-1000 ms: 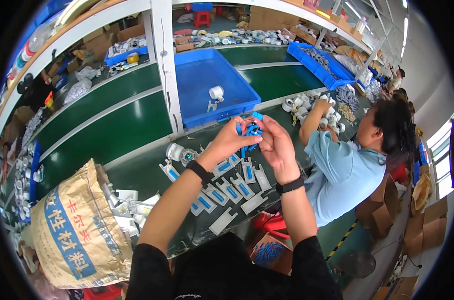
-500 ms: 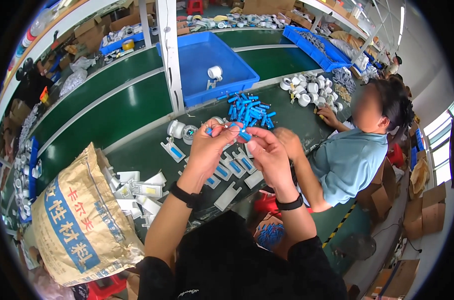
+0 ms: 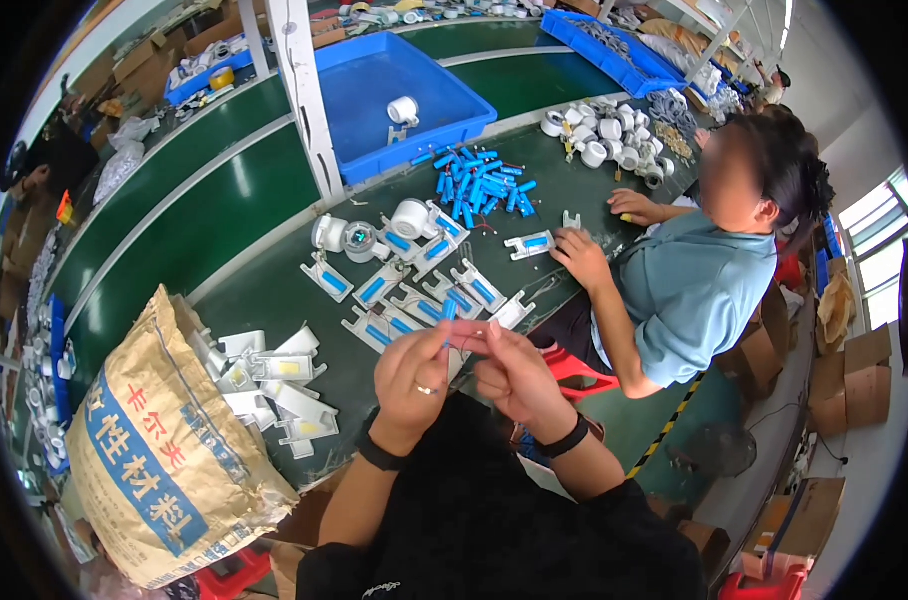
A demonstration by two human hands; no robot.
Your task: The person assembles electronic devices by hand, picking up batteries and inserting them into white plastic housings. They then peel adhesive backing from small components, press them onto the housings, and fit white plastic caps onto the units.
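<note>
Close in front of my body, my left hand (image 3: pixel 410 378) is closed round a blue cylindrical battery (image 3: pixel 450 308), whose end sticks up past the fingertips. Thin dark leads (image 3: pixel 468 341) run from it to my right hand (image 3: pixel 517 372), which pinches them between thumb and forefinger. Just beyond my hands lie several flat white plastic housings (image 3: pixel 411 302), most with a blue battery set in them. A loose pile of blue batteries with leads (image 3: pixel 480 185) is farther off. Two round white housings (image 3: pixel 360 240) stand at the left of the flat ones, one showing a lit face.
A printed paper sack (image 3: pixel 164 440) stands at left, beside loose white housings (image 3: pixel 284 370). A blue tray (image 3: pixel 414 90) sits at the back. At right, a co-worker's hand (image 3: pixel 581 258) rests by a housing (image 3: pixel 530 245); round white parts (image 3: pixel 604 135) are heaped beyond.
My hands have drawn back from beside the battery pile toward my body, uncovering the housings. The leads are now stretched between them. The view has shifted a little.
</note>
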